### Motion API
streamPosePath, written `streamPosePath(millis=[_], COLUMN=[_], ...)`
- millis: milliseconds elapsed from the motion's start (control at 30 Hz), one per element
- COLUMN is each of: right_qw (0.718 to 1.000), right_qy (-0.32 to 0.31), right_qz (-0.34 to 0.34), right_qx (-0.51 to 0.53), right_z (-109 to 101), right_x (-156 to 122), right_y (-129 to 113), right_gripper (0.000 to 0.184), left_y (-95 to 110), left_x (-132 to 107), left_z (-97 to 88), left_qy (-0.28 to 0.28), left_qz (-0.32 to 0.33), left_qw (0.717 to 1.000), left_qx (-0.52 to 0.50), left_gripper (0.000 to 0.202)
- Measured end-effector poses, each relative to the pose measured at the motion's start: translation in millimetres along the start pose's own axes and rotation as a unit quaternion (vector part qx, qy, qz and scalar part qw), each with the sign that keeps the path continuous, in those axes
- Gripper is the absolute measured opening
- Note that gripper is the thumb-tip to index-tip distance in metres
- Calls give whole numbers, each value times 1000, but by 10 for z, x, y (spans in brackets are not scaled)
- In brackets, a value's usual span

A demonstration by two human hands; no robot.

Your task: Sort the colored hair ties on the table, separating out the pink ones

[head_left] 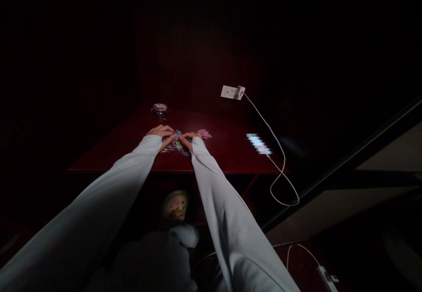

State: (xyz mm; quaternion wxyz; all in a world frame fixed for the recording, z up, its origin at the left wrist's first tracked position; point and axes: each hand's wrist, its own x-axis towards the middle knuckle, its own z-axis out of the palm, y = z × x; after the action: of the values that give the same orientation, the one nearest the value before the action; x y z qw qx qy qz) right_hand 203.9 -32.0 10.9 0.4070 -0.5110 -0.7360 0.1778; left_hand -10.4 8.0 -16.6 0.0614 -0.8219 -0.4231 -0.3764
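Observation:
Both arms in pale sleeves reach forward over a dark red table (224, 151). My left hand (161, 132) and my right hand (190, 137) meet at the table's middle, fingers curled together around a small purple piece (177, 137) between them. Under and beside the hands lies a cluster of small colourful items (171, 147), too small and dim to name. A pinkish-purple tuft of material (204, 133) lies just right of my right hand.
A small glass jar with a pink lid (160, 109) stands at the back left. A phone (259, 144) lies at the right, its white cable (280, 151) running to a wall socket (231, 92). A slippered foot (174, 206) shows below. The surroundings are very dark.

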Motion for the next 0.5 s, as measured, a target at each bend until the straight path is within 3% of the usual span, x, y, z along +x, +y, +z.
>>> streamPosePath(millis=[133,300,500], right_qw=[1000,1000,1000], right_qy=[4,2,9], right_qz=[1,-11,-23], right_qx=[1,0,0], right_z=[17,48,56], right_x=[16,47,46], right_y=[52,124,162], right_gripper=[17,19,19], left_y=[-16,-39,105], left_x=[5,31,-1], left_z=[-28,-103,-179], left_qy=[-4,-51,5], left_qz=[1,20,-7], left_qw=[1000,999,1000], left_qx=[-2,-3,12], left_gripper=[43,40,38])
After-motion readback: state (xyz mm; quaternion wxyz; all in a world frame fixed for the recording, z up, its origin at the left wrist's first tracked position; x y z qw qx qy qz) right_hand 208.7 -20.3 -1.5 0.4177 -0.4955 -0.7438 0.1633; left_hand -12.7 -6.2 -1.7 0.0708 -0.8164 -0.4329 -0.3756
